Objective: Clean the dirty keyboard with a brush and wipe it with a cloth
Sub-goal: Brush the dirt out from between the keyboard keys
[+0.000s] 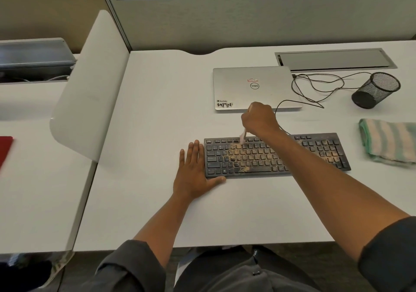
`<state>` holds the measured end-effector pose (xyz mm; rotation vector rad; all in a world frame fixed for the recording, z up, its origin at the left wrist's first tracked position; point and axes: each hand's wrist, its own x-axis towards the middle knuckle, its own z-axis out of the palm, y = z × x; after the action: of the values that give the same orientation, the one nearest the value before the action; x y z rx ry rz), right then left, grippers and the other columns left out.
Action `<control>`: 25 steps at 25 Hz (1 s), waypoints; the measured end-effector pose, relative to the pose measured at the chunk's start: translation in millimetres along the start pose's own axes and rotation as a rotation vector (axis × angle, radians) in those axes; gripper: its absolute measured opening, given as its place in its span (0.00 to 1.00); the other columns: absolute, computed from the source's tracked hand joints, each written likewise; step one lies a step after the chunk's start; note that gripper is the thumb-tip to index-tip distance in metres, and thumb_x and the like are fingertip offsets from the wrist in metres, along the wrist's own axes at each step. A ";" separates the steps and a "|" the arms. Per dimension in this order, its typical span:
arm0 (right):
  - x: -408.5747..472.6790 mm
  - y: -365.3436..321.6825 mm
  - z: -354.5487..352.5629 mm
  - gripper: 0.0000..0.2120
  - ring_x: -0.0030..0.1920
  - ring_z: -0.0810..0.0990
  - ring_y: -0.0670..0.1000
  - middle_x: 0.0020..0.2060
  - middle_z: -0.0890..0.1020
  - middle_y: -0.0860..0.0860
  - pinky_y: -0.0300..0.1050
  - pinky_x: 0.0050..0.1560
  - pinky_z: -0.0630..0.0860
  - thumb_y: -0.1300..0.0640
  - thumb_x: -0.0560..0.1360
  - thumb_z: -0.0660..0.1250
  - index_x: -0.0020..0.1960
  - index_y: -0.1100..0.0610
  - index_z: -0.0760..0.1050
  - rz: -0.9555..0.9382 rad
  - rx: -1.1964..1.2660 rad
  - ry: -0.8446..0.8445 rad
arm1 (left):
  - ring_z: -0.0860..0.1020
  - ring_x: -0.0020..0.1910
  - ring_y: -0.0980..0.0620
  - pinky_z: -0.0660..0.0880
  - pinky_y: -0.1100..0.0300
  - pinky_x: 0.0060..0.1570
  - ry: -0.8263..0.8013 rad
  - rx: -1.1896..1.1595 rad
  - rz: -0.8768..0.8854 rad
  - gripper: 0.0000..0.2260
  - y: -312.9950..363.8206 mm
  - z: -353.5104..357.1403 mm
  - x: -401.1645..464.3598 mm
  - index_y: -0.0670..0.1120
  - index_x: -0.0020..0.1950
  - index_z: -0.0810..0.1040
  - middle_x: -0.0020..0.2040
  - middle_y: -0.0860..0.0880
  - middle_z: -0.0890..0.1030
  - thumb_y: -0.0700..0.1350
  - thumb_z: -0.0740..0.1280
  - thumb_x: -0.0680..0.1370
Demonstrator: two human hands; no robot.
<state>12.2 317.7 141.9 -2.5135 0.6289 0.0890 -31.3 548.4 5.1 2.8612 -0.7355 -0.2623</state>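
Here the right hand [258, 120] pinches a pale brush [243, 136], bristles below touching the gritty black keyboard [315, 154]; left hand [194, 170] flat, fingers spread.

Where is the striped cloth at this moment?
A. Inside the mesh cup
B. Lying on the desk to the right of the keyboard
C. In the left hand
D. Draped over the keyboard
B: the striped cloth lies folded on the desk, right of the keyboard and untouched by either hand.

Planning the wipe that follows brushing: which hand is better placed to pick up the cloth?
Right, probably. The striped cloth lies right of the keyboard, on the right hand's side, though it holds the brush. The left hand braces the keyboard's far end.
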 end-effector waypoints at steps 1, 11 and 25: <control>1.2 0.9 -0.8 0.08 0.38 0.80 0.56 0.38 0.82 0.56 0.45 0.33 0.71 0.58 0.74 0.60 0.42 0.62 0.75 -0.023 0.015 0.006 | 0.33 0.80 0.48 0.36 0.43 0.78 0.000 -0.001 0.001 0.56 0.0 0.2 -0.1 0.43 0.82 0.38 0.83 0.44 0.38 0.82 0.48 0.70; -16.0 14.5 -3.8 0.10 0.39 0.79 0.52 0.36 0.81 0.51 0.43 0.36 0.70 0.58 0.79 0.59 0.46 0.60 0.77 -0.134 0.064 -0.009 | 0.33 0.80 0.48 0.35 0.44 0.78 0.001 -0.002 0.003 0.56 -0.3 0.7 -0.1 0.43 0.82 0.37 0.83 0.44 0.38 0.82 0.49 0.70; -33.8 24.5 -5.0 0.08 0.43 0.80 0.50 0.42 0.84 0.49 0.43 0.42 0.72 0.59 0.78 0.64 0.46 0.58 0.82 -0.292 0.032 -0.166 | 0.33 0.80 0.48 0.35 0.44 0.78 0.008 -0.004 0.005 0.56 1.2 0.4 -0.3 0.43 0.82 0.38 0.83 0.44 0.39 0.82 0.49 0.70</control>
<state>-29.3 310.9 140.4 -2.5055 0.1921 0.1756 -32.2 547.4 5.0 2.8546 -0.7399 -0.2505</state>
